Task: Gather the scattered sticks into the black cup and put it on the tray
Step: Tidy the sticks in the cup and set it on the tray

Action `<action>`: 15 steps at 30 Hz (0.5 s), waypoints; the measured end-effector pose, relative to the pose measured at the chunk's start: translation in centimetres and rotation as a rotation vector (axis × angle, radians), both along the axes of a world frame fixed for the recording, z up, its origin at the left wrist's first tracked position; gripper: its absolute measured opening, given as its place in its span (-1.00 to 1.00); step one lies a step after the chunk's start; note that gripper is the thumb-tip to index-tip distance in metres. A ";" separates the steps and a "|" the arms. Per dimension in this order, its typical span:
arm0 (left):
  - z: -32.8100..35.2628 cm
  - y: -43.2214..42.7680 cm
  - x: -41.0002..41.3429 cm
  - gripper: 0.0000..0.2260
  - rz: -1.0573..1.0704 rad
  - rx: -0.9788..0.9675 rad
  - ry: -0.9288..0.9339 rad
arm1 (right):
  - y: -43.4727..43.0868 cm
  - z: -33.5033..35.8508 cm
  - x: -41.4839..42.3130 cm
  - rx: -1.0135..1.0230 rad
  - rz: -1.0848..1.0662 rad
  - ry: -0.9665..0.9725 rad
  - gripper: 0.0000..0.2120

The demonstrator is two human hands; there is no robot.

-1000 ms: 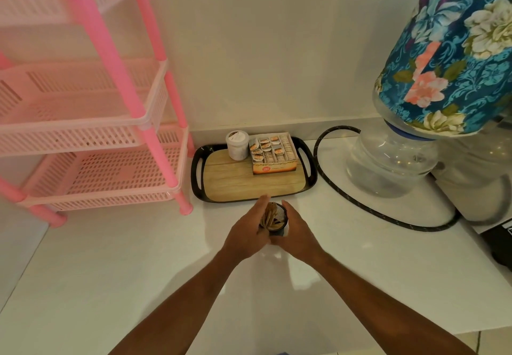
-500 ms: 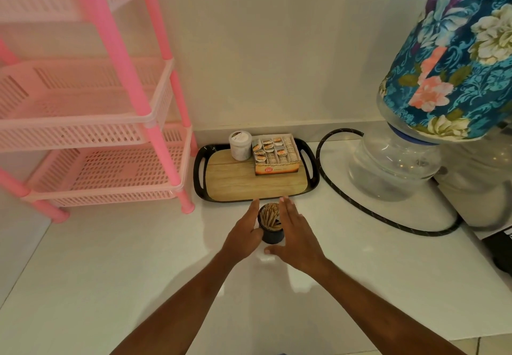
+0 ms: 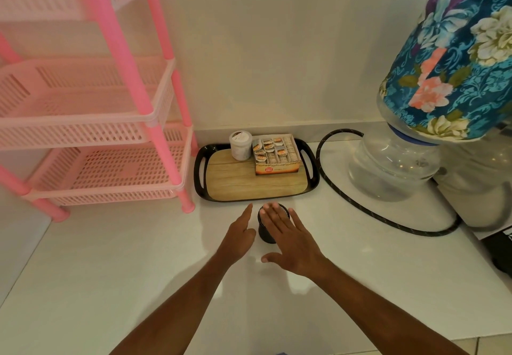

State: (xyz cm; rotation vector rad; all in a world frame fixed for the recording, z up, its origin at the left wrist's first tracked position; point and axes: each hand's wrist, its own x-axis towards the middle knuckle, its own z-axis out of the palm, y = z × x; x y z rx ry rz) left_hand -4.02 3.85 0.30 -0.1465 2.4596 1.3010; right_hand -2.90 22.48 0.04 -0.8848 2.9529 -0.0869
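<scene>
The black cup (image 3: 265,233) stands upright on the white counter just in front of the tray (image 3: 312,185), a black-rimmed tray with a wood-look floor. My right hand (image 3: 288,239) lies flat with spread fingers over the cup's mouth, hiding the sticks inside. Just left of the cup is my left hand (image 3: 240,235), open, fingers straight, holding nothing. No loose sticks show on the counter.
On the tray's far side stand a small white jar (image 3: 240,145) and an open box of packets (image 3: 277,155). A pink basket rack (image 3: 91,138) fills the left. At right a water bottle (image 3: 393,166) in a floral cover sits with a black cable (image 3: 360,208) looping round it.
Both hands were closed round the cup a second ago. They have let go; the right hand now lies flat over the cup's top and the left has opened beside it.
</scene>
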 end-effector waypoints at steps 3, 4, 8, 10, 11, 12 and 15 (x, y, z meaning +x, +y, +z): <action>0.2 0.1 0.0 -0.31 0.003 -0.007 -0.002 | -0.1 0.1 -0.1 -0.038 -0.023 0.024 0.12; 0.3 0.2 0.0 -0.31 0.004 -0.010 -0.001 | -0.1 0.1 -0.1 -0.047 -0.029 0.033 0.12; 0.6 0.4 -0.1 -0.31 -0.009 0.006 0.008 | 0.1 -0.1 -0.2 -0.001 0.015 0.003 0.11; 0.9 0.4 0.0 -0.27 -0.030 0.008 0.025 | 0.3 0.1 -0.4 -0.046 -0.021 -0.021 0.14; 1.0 0.4 0.2 -0.24 -0.048 0.014 0.048 | 0.4 0.2 -0.5 -0.092 -0.063 -0.028 0.15; 1.0 0.3 0.4 -0.21 -0.072 0.018 0.075 | 0.5 0.3 -0.5 -0.148 -0.114 -0.029 0.17; 1.0 0.0 1.0 -0.17 -0.149 0.020 0.162 | 1.1 0.3 -0.4 -0.323 -0.288 0.001 0.07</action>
